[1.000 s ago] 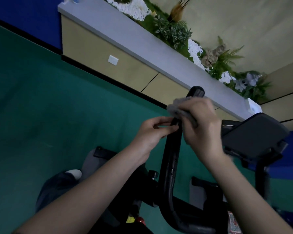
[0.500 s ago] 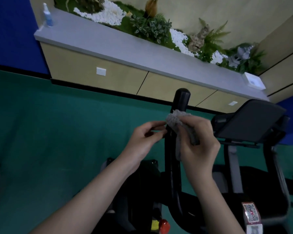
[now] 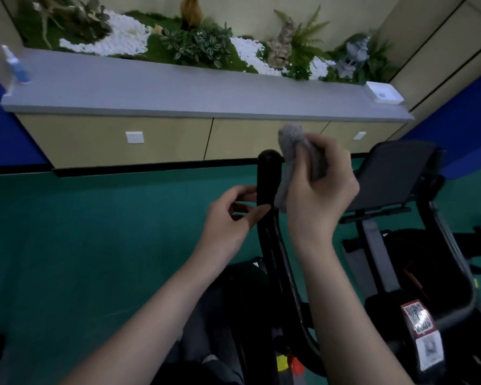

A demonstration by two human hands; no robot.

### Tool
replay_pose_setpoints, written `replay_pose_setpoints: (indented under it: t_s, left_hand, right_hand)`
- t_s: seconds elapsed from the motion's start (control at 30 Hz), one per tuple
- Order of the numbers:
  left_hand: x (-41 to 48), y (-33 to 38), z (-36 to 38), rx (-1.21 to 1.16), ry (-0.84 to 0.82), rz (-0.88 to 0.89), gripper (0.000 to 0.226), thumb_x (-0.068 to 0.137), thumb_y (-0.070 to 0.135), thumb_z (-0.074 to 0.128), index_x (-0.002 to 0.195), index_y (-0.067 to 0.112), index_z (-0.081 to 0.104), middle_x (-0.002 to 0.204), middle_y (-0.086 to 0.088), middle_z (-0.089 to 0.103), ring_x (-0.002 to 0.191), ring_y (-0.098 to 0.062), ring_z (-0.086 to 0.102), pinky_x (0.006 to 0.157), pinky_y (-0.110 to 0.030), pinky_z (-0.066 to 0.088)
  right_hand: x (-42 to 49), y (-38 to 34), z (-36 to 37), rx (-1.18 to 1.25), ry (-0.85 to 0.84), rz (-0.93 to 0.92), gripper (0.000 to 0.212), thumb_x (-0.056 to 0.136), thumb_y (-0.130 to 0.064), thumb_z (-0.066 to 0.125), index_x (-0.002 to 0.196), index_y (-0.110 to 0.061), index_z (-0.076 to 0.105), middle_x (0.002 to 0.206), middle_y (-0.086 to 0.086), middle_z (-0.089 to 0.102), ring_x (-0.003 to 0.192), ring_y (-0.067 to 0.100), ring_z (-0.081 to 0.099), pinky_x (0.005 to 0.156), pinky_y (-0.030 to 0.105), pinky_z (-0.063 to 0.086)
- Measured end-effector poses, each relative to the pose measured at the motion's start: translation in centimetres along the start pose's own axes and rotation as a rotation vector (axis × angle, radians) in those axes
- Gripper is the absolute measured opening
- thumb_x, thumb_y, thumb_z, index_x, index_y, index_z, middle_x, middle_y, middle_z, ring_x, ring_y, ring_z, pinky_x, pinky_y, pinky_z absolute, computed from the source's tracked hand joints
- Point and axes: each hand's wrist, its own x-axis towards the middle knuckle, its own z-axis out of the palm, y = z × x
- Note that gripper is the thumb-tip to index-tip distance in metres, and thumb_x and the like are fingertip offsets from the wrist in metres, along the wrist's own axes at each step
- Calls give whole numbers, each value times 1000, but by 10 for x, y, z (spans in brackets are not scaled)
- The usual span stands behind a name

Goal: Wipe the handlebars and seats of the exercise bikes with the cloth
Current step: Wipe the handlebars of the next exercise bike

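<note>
The cloth is bunched in the right hand, whose fingers are curled tightly round it. One wad sticks up above the knuckles and a fold is pressed against the right side of the handlebar, just below its rounded top end. The left hand sits at the bar's other side with its fingers half curled and a narrow gap between thumb and forefinger. Their tips meet the bar's edge, but I cannot tell whether they truly grip it or only steady it.

The step in hand looks like wiping this upright grip near its tip. The next move probably calls for wrapping the cloth round the bar and drawing it down the length, with the left hand bracing; the seats are not in view.

To the right stands the bike's dark console. Beyond lie the green floor and a grey worktop carrying a spray bottle and plants.
</note>
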Motion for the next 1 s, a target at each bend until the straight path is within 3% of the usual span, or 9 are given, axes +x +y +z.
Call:
replay_pose_setpoints:
  t_s: [0.07,0.17,0.3,0.4,0.47,0.57,0.7,0.8,1.0]
  left_hand:
    - [0,0,-1,-4,1,1,25,81,7,72,98,24,65,93,7,67,72,5,58,68,-12,48]
    - [2,1,-1,4,-6,10,25,81,5,72,97,23,66,93,5,68,71,2,59,67,-11,48]
    - [3,1,-2,-19,-18,26,28,81,3,71,91,28,64,91,7,68,73,-2,62,70,-11,49]
    - [4,-1,-4,4,-32,39,26,81,6,72,93,28,64,92,7,69,76,-4,63,71,-13,50]
    - [4,-2,-4,-7,-38,44,26,81,5,72,94,27,64,90,8,69,75,-4,62,71,-15,50]
    - [4,-3,-4,-17,-44,50,27,81,4,72,94,26,63,87,12,69,75,-2,62,70,-14,50]
    - [6,-7,-5,-23,-26,55,29,79,3,73,98,23,64,84,10,69,73,-3,61,69,-15,50]
    - [7,-9,-6,-4,16,50,35,77,4,75,102,24,62,82,8,66,72,-6,60,72,-21,50]
    - [6,-3,-17,91,-27,108,32,82,5,71,94,34,64,82,15,66,73,-2,60,73,-18,49]
  right_hand:
    - [20,1,9,-63,-45,59,8,91,-13,60,91,-11,68,84,2,64,78,10,59,66,4,39]
    - [35,10,15,-78,-258,226,13,92,-14,55,94,-13,68,83,-5,65,79,7,59,66,4,41]
    - [29,23,19,236,-409,627,19,97,-15,47,92,-14,66,90,4,67,94,23,64,80,35,50]
    - [19,28,19,396,-418,738,22,97,-14,45,81,-17,60,78,-1,63,79,19,59,71,33,45]
    - [15,32,17,514,-443,788,19,97,-12,43,87,-10,59,79,6,60,77,21,56,70,33,42]
    - [11,34,16,571,-437,788,21,97,-9,41,102,0,59,88,13,61,83,25,58,74,35,45]
    - [-1,39,9,504,-448,717,23,98,-11,41,100,-14,64,92,6,68,88,21,64,80,38,50]
    - [-12,43,4,426,-463,684,23,99,-15,41,102,-19,64,91,-1,69,86,12,64,73,30,51]
    - [-2,35,13,326,-404,574,24,98,-11,42,100,-16,66,92,-1,69,90,12,63,81,30,48]
